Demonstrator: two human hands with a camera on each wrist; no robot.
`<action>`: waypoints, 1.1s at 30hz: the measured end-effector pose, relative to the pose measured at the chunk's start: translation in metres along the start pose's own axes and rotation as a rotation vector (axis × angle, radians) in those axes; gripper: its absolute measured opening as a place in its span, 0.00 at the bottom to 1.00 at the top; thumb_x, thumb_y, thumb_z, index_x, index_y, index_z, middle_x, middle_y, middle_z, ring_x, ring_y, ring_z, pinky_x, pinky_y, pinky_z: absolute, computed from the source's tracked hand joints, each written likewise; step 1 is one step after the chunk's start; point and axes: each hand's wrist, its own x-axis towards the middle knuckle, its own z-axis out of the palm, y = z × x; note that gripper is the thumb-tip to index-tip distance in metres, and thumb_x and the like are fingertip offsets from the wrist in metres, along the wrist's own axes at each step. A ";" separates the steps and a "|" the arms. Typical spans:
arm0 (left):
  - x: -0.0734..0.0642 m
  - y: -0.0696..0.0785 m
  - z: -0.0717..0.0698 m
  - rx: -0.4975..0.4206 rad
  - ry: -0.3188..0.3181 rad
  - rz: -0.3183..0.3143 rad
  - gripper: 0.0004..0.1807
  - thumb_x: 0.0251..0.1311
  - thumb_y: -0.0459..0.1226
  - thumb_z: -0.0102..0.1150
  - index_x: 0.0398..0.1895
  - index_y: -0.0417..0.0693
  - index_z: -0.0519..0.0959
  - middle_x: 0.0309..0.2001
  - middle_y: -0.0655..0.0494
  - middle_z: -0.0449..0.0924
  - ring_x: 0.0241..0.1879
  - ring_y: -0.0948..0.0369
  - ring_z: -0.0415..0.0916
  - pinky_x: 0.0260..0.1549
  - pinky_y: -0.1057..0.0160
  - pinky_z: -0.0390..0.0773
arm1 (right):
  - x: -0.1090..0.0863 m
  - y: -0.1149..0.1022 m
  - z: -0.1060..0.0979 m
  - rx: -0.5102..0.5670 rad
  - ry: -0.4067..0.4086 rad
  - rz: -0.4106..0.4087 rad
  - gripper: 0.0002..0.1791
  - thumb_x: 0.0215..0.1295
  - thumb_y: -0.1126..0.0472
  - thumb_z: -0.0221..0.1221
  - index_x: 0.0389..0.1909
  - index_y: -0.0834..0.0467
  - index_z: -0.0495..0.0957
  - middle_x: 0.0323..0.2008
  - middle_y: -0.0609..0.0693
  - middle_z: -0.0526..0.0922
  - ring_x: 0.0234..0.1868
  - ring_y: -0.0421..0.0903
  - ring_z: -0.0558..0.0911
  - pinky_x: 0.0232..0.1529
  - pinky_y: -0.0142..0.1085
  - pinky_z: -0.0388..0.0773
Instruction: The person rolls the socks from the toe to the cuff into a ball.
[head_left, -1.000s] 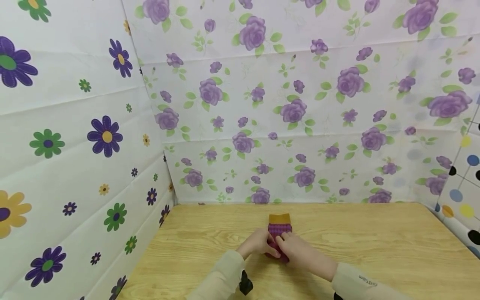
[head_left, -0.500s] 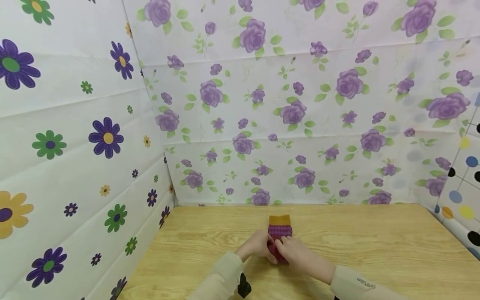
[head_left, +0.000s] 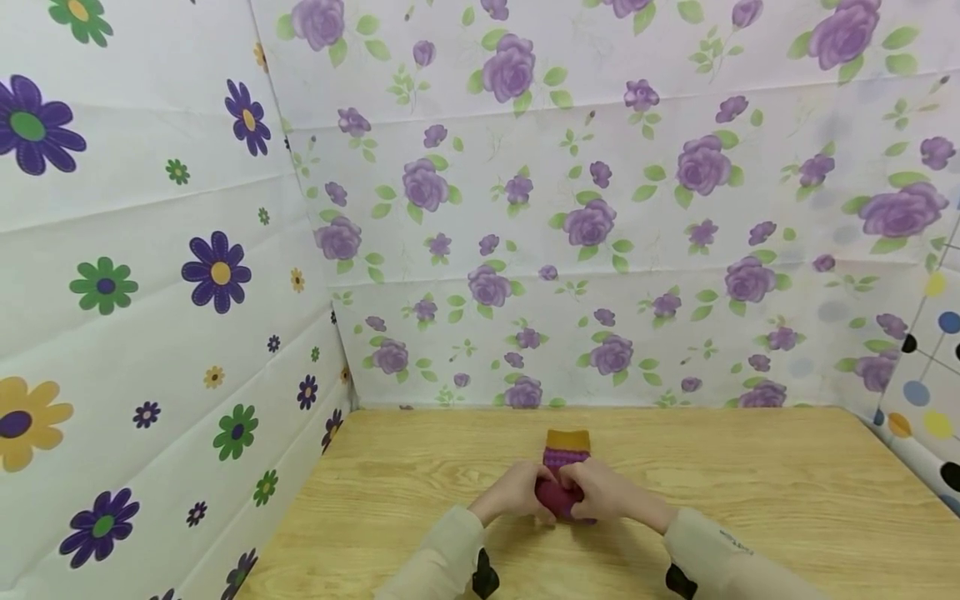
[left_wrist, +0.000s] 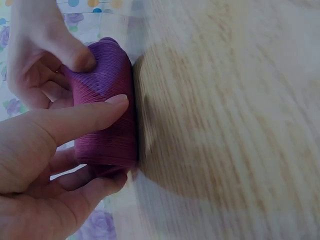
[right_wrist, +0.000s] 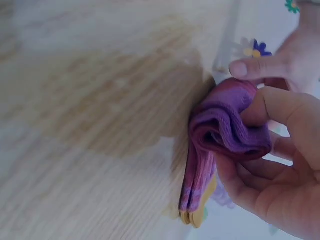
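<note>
A pair of knitted socks, maroon and purple with mustard cuffs, lies on the wooden table, cuffs pointing away. Their near end is rolled up, and the spiral of layers shows in the right wrist view. My left hand grips the left end of the roll, thumb across its near side in the left wrist view. At the other end my right hand holds the roll between thumb and fingers. The flat part beyond is partly hidden by the hands in the head view.
The light wood tabletop extends around the socks. Behind it hangs a sheet with purple roses; a daisy-printed sheet stands at the left and a dotted one at the right.
The near end of the socks now bulges as a rounded roll between the hands. My right hand has shifted slightly right, its thumb now on the roll's near side.
</note>
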 end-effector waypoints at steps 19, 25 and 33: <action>0.004 -0.008 0.003 -0.169 0.051 -0.084 0.18 0.47 0.41 0.75 0.41 0.42 0.85 0.38 0.54 0.85 0.29 0.71 0.70 0.30 0.74 0.70 | 0.013 0.028 -0.012 0.227 -0.125 0.141 0.06 0.53 0.67 0.61 0.21 0.57 0.76 0.17 0.40 0.69 0.17 0.33 0.63 0.20 0.26 0.60; 0.006 -0.007 0.004 -0.179 0.077 -0.107 0.19 0.50 0.41 0.73 0.43 0.41 0.83 0.38 0.50 0.85 0.30 0.67 0.73 0.30 0.70 0.72 | 0.013 0.036 -0.008 0.244 -0.101 0.176 0.06 0.54 0.67 0.61 0.20 0.57 0.78 0.16 0.39 0.70 0.16 0.34 0.63 0.20 0.27 0.60; 0.007 -0.008 0.003 -0.155 0.080 -0.132 0.17 0.47 0.41 0.75 0.38 0.43 0.83 0.35 0.54 0.83 0.32 0.68 0.71 0.32 0.69 0.72 | 0.020 0.027 -0.007 0.141 -0.062 0.223 0.07 0.48 0.66 0.61 0.15 0.57 0.78 0.13 0.39 0.70 0.15 0.35 0.64 0.17 0.27 0.60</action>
